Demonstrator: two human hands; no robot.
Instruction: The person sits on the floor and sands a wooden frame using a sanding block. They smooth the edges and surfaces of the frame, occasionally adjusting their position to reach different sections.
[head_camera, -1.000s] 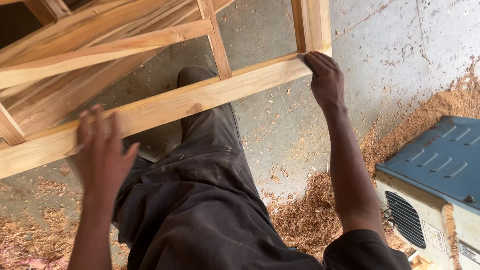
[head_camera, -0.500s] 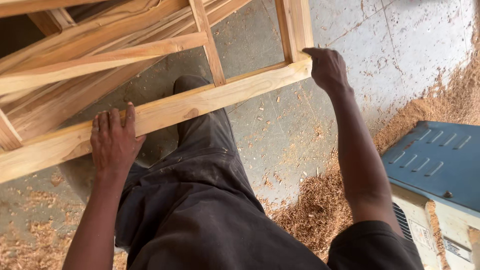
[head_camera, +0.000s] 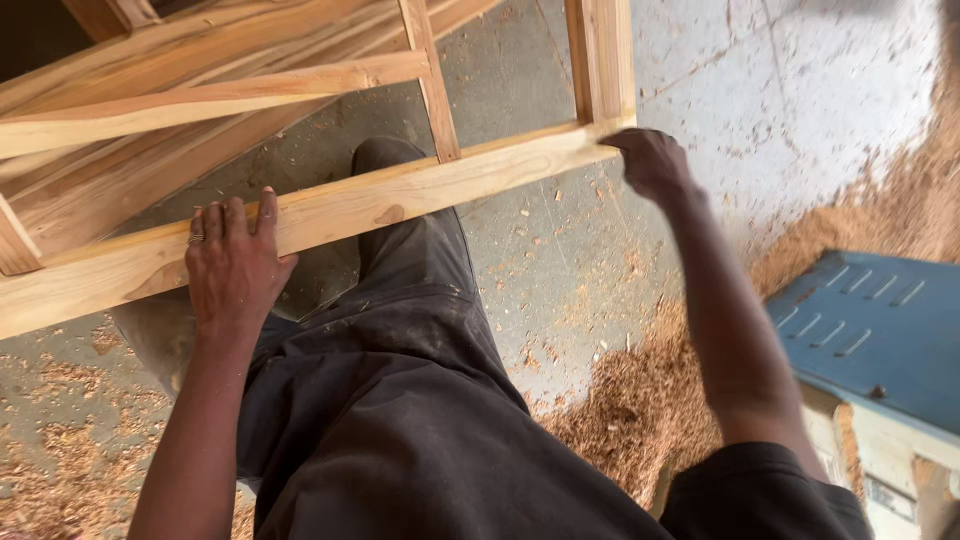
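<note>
A pale wooden frame (head_camera: 420, 185) of long rails and short uprights tilts across the upper half of the head view. My left hand (head_camera: 232, 262) lies on its nearest rail, fingers wrapped over the top edge, a ring on one finger. My right hand (head_camera: 652, 162) grips the right end of the same rail, at the corner where a thick upright (head_camera: 600, 60) meets it. Below the rail, my leg in dark dusty trousers (head_camera: 420, 330) steps forward.
More timber pieces (head_camera: 180, 100) are stacked behind the frame at upper left. Sawdust and shavings (head_camera: 640, 400) cover the concrete floor, thickest at right. A blue-topped machine housing (head_camera: 880, 340) stands at the lower right.
My left hand rose from below the rail and closed on it. The frame shifted slightly left and lower in view, with my right hand staying on its corner.
</note>
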